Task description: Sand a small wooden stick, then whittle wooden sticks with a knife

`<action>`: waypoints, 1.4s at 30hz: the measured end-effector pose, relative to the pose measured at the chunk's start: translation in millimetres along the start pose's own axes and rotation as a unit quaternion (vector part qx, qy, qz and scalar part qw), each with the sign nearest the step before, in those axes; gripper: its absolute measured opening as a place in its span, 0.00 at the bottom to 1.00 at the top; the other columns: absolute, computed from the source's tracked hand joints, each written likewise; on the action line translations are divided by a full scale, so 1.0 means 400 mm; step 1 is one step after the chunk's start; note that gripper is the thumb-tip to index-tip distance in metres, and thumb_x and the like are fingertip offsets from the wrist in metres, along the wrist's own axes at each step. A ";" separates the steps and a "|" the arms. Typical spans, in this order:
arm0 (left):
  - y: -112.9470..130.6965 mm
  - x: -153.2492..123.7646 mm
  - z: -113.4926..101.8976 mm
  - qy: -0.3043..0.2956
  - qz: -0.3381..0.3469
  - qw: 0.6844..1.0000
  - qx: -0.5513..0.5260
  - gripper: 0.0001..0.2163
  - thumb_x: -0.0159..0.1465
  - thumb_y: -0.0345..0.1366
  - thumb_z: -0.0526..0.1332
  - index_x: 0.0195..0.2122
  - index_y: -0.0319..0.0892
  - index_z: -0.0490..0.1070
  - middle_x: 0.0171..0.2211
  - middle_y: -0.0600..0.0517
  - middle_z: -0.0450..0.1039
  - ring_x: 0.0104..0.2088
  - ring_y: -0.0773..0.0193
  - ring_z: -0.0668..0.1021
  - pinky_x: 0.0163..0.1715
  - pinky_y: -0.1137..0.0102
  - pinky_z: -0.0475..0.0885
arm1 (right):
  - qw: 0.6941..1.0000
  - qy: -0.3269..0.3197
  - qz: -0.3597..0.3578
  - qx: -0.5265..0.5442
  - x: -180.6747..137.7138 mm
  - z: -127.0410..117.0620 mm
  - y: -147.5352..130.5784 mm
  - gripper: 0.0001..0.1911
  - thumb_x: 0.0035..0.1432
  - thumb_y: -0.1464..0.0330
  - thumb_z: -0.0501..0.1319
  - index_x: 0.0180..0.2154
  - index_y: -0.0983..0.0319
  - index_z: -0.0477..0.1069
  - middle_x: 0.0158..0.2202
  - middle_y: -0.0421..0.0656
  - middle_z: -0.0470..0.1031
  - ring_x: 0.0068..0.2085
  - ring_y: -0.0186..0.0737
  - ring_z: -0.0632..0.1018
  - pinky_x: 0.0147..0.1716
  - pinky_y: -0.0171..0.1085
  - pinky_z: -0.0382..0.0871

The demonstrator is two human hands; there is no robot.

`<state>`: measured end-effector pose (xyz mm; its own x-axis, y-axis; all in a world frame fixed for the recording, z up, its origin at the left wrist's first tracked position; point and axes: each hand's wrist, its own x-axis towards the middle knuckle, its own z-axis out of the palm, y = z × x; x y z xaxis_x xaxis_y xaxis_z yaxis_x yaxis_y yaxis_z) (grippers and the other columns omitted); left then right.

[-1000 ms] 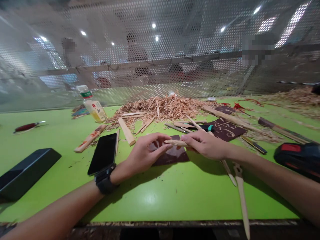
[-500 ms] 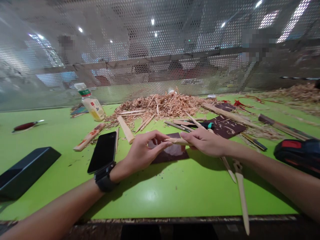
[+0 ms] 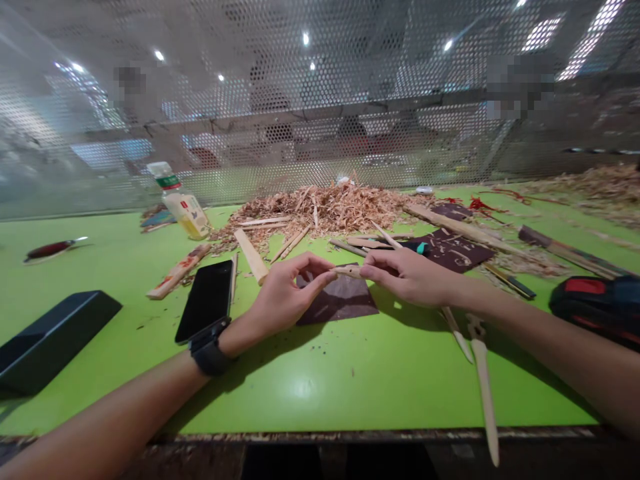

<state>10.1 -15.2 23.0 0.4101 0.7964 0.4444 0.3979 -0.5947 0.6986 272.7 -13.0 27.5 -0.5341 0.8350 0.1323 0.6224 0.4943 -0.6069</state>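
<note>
Between my two hands is a small carved wooden piece (image 3: 349, 271) with a dark hole in it. My left hand (image 3: 295, 290) pinches its left end between thumb and fingertips. The right end sits in the closed fingers of my right hand (image 3: 405, 275), which hide part of it. Below the piece lies a dark brown sandpaper sheet (image 3: 340, 300) on the green table (image 3: 300, 387). A carved wooden stick (image 3: 485, 393) with a pierced head rests near my right forearm, its tip past the table edge.
A heap of wood shavings (image 3: 325, 207) lies against the perforated metal screen (image 3: 310, 133). On the left are a phone (image 3: 206, 300), a bottle (image 3: 185, 210), a red-handled knife (image 3: 53, 250) and a dark tray (image 3: 55, 340). A black-and-red tool (image 3: 595, 303) sits at right.
The wooden piece has turned in my fingers, so that its hole now shows. My right hand has shifted slightly and its fingers are more bent.
</note>
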 end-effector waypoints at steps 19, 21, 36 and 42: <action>-0.010 0.003 0.003 -0.006 -0.009 1.000 0.002 0.07 0.67 0.40 0.69 0.40 0.41 0.79 0.34 0.52 0.81 0.33 0.64 0.79 0.34 0.70 0.73 | 0.988 0.113 -0.107 -0.013 0.003 0.000 0.030 0.16 0.68 0.53 0.66 0.44 0.59 0.78 0.41 0.45 0.79 0.36 0.40 0.75 0.35 0.38 0.66; -0.009 0.002 0.003 -0.007 -0.006 1.000 0.003 0.08 0.69 0.41 0.68 0.41 0.41 0.79 0.34 0.51 0.81 0.34 0.64 0.79 0.33 0.70 0.73 | 0.987 0.117 -0.110 -0.014 0.004 0.000 0.031 0.16 0.68 0.53 0.66 0.44 0.59 0.78 0.41 0.46 0.80 0.37 0.41 0.76 0.36 0.38 0.67; -0.021 -0.001 -0.003 -0.034 0.054 0.996 0.066 0.02 0.68 0.31 0.67 0.38 0.42 0.81 0.35 0.52 0.83 0.35 0.63 0.80 0.36 0.70 0.72 | 0.994 0.046 -0.091 -0.036 0.003 0.002 0.026 0.21 0.73 0.50 0.59 0.49 0.57 0.81 0.45 0.46 0.82 0.43 0.44 0.79 0.43 0.42 0.69; -0.031 -0.004 0.001 -0.141 0.059 0.972 0.177 0.17 0.66 0.45 0.70 0.49 0.40 0.75 0.45 0.45 0.80 0.44 0.52 0.79 0.44 0.61 0.73 | 0.989 0.026 -0.106 -0.095 0.002 0.004 0.045 0.19 0.71 0.51 0.62 0.45 0.57 0.83 0.49 0.49 0.78 0.46 0.48 0.78 0.46 0.45 0.71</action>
<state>5.0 -8.9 13.2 0.6590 0.6883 0.3032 0.5719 -0.7204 0.3923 282.5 -3.9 15.5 -0.6366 0.7170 0.2839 0.5994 0.6917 -0.4029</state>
